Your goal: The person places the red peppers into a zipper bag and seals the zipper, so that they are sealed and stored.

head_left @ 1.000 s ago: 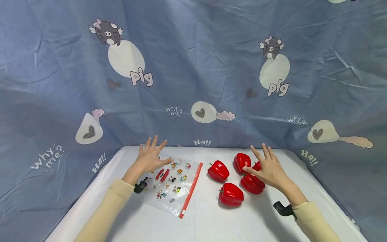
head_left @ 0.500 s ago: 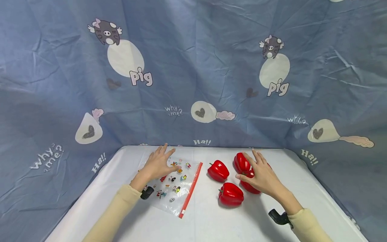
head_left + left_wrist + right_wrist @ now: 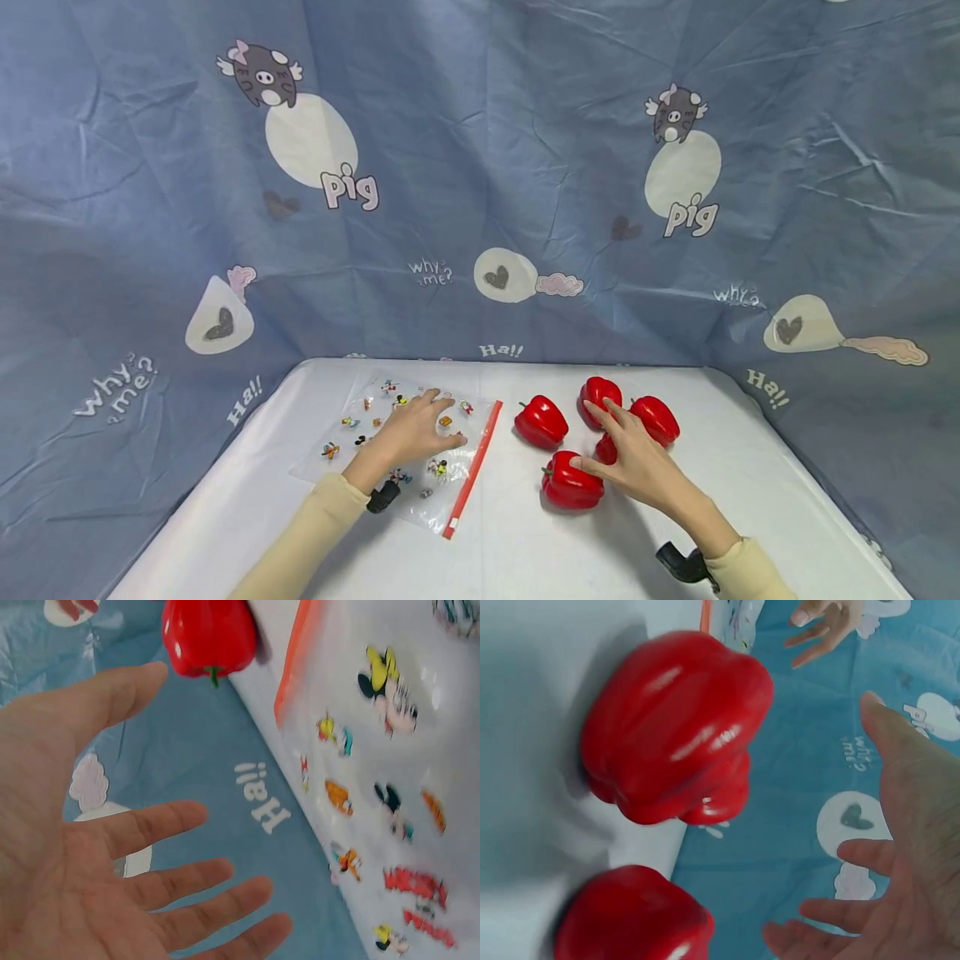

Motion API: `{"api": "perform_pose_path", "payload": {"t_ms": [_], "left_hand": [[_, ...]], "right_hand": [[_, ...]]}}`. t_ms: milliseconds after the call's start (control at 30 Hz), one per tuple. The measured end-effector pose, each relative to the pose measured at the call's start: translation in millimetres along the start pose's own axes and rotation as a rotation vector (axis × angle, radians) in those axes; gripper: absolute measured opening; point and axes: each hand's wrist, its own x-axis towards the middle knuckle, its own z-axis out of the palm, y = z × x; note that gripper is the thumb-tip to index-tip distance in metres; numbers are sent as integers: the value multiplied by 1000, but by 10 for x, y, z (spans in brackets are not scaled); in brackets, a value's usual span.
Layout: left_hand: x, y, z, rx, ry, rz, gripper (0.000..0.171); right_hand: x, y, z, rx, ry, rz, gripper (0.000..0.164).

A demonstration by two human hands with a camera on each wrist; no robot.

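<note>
A clear zip bag (image 3: 461, 475) with a red zip edge and printed cartoon figures lies flat on the white table. Over it my left hand (image 3: 411, 432) hovers, fingers spread and holding nothing; the bag's prints also show in the left wrist view. Several red bell peppers sit to the right of the bag: a front one (image 3: 572, 482), a left one (image 3: 541, 422), a back one (image 3: 599, 398) and a right one (image 3: 657, 419). Another is mostly hidden behind my right hand (image 3: 633, 458). That hand is above the peppers, fingers apart, with nothing in its grasp.
The white table (image 3: 517, 558) ends at a blue cloth backdrop (image 3: 480, 167) printed with pigs and words, which also rises at both sides. Each wrist carries a small black camera mount, such as the right mount (image 3: 684, 564).
My left hand has moved right and toward me over the zip bag. My right hand has come left and lower over the peppers, uncovering the right one. Bag and peppers have stayed put.
</note>
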Motion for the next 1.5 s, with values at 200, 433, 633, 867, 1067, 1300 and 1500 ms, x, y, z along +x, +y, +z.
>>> {"api": "perform_pose_path", "payload": {"t_ms": [200, 433, 633, 867, 1067, 1300, 1500], "left_hand": [[-38, 60, 160, -43, -39, 22, 70], [-33, 114, 356, -27, -25, 61, 64], [-44, 161, 504, -56, -44, 67, 47], [-60, 190, 631, -47, -41, 74, 36], [-47, 190, 648, -96, -50, 53, 30], [-33, 183, 634, -271, -96, -13, 18], [-51, 192, 631, -323, -62, -7, 15]], "right_hand": [[-62, -19, 112, 48, 12, -30, 94], [-94, -23, 211, 95, 2, -8, 94], [-114, -34, 285, 138, -37, 8, 92], [-149, -1, 374, 129, -54, 0, 87], [-172, 33, 420, 136, -73, 27, 88], [-208, 65, 461, 132, -75, 28, 86], [-245, 83, 470, 128, -65, -4, 75]]}}
